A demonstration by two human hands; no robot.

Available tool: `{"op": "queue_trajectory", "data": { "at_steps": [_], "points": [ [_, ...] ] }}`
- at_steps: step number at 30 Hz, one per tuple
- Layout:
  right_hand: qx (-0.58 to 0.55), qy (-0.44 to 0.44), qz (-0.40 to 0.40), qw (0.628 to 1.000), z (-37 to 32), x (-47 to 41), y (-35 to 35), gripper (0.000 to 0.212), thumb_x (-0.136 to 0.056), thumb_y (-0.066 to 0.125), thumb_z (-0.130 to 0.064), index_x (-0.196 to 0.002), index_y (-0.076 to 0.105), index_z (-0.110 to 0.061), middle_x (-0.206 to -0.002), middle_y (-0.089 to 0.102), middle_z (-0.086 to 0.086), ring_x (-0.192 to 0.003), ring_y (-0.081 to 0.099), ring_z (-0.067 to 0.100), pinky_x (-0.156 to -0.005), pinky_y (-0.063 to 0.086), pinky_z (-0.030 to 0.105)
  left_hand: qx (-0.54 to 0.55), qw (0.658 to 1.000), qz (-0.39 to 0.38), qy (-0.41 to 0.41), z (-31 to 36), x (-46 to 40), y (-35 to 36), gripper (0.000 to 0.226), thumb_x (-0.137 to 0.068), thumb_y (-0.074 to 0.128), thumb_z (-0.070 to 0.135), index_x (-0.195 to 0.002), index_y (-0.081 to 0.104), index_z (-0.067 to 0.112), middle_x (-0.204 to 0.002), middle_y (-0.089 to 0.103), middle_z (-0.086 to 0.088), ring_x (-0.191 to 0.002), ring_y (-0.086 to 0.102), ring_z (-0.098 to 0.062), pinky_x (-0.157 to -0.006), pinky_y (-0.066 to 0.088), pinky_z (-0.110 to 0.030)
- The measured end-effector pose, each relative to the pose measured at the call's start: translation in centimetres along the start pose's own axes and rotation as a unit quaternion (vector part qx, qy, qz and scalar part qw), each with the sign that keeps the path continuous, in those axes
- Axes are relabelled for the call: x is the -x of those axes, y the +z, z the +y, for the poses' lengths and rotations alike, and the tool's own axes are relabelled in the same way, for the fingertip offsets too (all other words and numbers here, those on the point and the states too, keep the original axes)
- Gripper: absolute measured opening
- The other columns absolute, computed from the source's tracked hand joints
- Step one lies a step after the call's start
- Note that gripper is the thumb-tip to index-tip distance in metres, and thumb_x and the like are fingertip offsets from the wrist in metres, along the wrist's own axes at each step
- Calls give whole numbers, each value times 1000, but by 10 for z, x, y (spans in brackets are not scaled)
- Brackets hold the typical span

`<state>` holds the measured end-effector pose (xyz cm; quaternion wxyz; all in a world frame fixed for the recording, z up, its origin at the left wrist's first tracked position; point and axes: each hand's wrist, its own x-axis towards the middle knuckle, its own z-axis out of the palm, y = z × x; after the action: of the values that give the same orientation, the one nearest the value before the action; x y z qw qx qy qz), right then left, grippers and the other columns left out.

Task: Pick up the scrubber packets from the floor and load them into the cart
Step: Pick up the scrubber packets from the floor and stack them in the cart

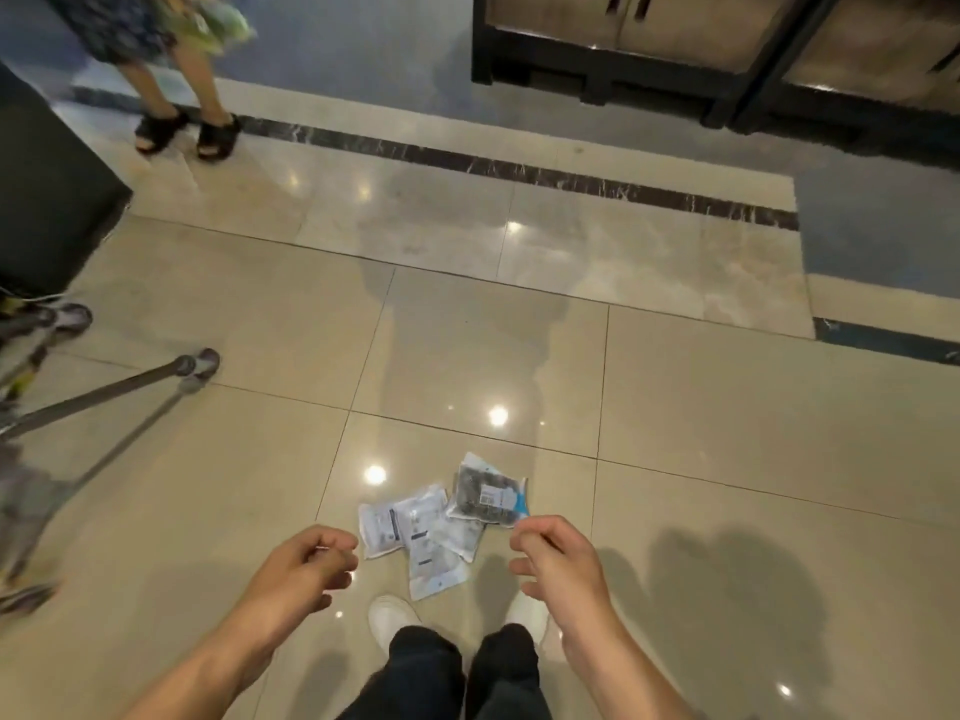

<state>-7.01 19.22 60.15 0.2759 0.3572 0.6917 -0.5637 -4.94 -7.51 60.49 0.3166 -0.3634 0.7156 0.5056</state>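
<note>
Several scrubber packets in an overlapping heap on the tiled floor just ahead of our shoes, our left hand and right hand above them, fingers loosely curled, holding nothing, cart at far left.

a shop: glossy tiled floor, a wheeled cart, dark display stands, another shopper.

head view, downward, over floor
</note>
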Motion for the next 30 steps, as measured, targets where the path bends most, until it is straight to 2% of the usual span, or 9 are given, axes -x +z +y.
{"op": "queue_trajectory", "data": {
  "at_steps": [8,11,13,16,18,22,24,27,30],
  "points": [
    [114,-16,-33,993,52,-160,36,10,-92,66,-25,-91,72,-33,-98,74,-13,-94,73,13,-89,57,34,-23,999,-47,11,-35,-160,83,11,-96,65,11,-101,72,18,-97,74,-10,-96,72,-22,-77,51,-30],
    [176,-19,-31,984,117,-260,53,6,-90,70,-28,-96,70,-31,-101,72,-13,-96,69,8,-80,49,15,-60,997,-48,18,-87,-259,124,13,-95,65,14,-99,71,23,-93,74,-3,-94,71,-21,-81,52,-32],
    [284,-50,-36,957,165,-327,58,24,-90,71,-34,-113,65,-33,-118,66,-13,-104,64,9,-80,44,13,-98,994,-53,24,-130,-325,156,13,-94,66,17,-103,69,26,-101,72,0,-96,68,-19,-79,50,-27],
    [437,-119,-55,890,228,-432,68,60,-88,72,-39,-143,51,-28,-145,49,0,-133,50,23,-106,43,34,-211,974,-65,43,-192,-427,198,38,-90,74,28,-125,61,25,-126,64,3,-112,63,-17,-91,50,-28],
    [511,-127,-66,847,261,-493,77,74,-89,70,-40,-154,38,-26,-163,30,10,-147,35,34,-115,37,45,-295,952,-58,59,-226,-487,222,65,-85,77,35,-143,50,22,-145,54,-3,-129,55,-23,-106,47,-37],
    [591,-168,-42,788,292,-583,98,100,-86,72,-48,-163,13,-25,-173,1,10,-157,11,37,-122,28,49,-404,903,-3,145,-268,-570,259,80,-87,71,43,-154,34,19,-152,45,-7,-136,45,-30,-111,42,-43],
    [588,-182,-70,785,300,-614,106,113,-80,78,-50,-164,7,-26,-173,6,8,-157,12,35,-125,24,51,-398,905,3,150,-277,-593,272,83,-85,71,53,-152,34,21,-146,50,-5,-131,45,-30,-108,43,-45],
    [600,-173,-101,775,307,-638,115,122,-69,82,-62,-163,11,-28,-159,41,8,-145,38,34,-120,32,52,-409,894,10,186,-283,-605,288,85,-73,75,66,-140,40,28,-126,63,0,-113,54,-26,-96,50,-45],
    [631,-152,-88,755,311,-644,112,102,-65,80,-70,-148,38,-30,-133,55,7,-121,54,30,-107,45,45,-393,906,13,155,-286,-606,299,86,-73,80,55,-141,35,27,-122,60,0,-113,52,-25,-92,50,-41]
  ]
}}
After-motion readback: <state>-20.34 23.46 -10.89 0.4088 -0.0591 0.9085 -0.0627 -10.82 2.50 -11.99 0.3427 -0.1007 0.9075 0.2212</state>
